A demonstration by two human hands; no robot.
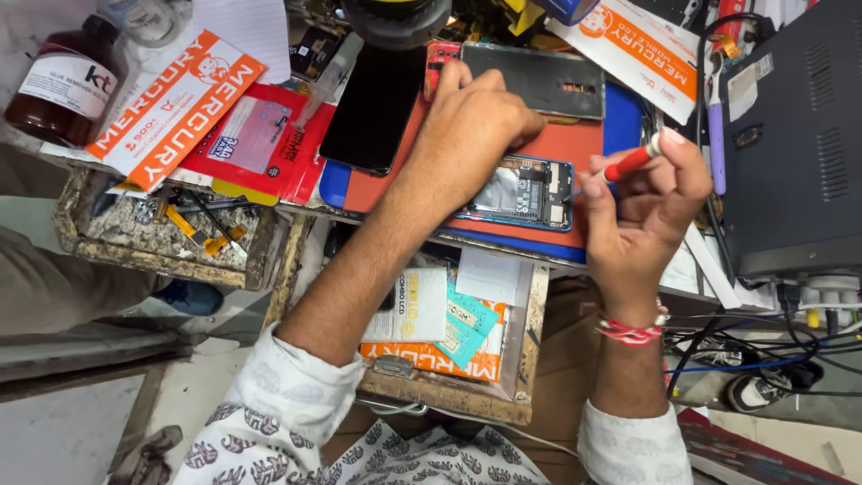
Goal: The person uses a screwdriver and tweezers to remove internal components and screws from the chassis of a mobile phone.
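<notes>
An opened phone (pixel 525 193) with its back off lies on an orange mat (pixel 575 144), its inner boards and metal shield showing. My left hand (pixel 467 126) presses down on the phone's upper left edge, fingers curled. My right hand (pixel 651 202) grips a red-handled screwdriver (pixel 628 164), its thin tip pointing left at the phone's right edge. A red thread band circles my right wrist. The removed grey back cover (pixel 534 79) lies just beyond my left hand.
A black phone screen (pixel 375 108) lies left of my hand beside red and orange packets (pixel 180 99). A brown bottle (pixel 63 85) stands far left. A black power unit (pixel 795 135) sits right, cables below. Open wooden drawers (pixel 162 233) hold small parts and packets.
</notes>
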